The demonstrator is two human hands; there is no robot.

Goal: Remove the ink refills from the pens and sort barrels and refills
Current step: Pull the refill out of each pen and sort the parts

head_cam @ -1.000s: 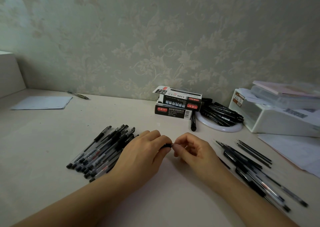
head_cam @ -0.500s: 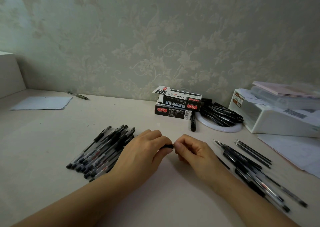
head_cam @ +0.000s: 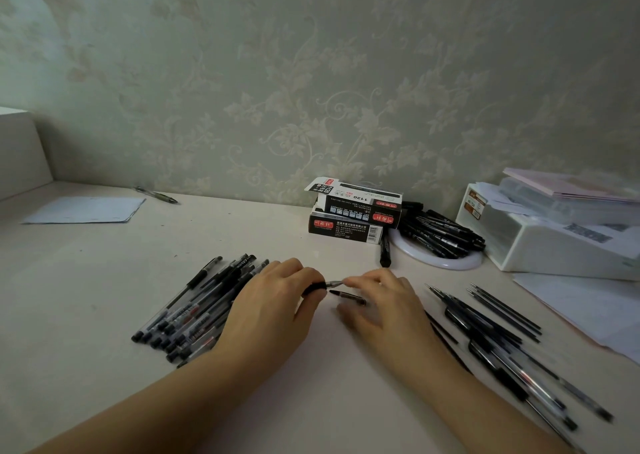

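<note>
Gripping a pen at counter centre, left hand; right hand fingers pinch its tip; pens at 9 o'clock, refills at 3 o'clock

**Home desk, prob. a bedroom or study**

Looked like a home, not an office. The wall had pale floral-scroll wallpaper, typical domestic decor. The desk was a plain cream surface pushed against that wall, w/ a white ledge at far left. Clutter was household-style: stacked pen boxes, a white plastic storage bin w/ papers on top, a loose sheet, a stray pen near the wall. Lighting was dim & soft.
</note>
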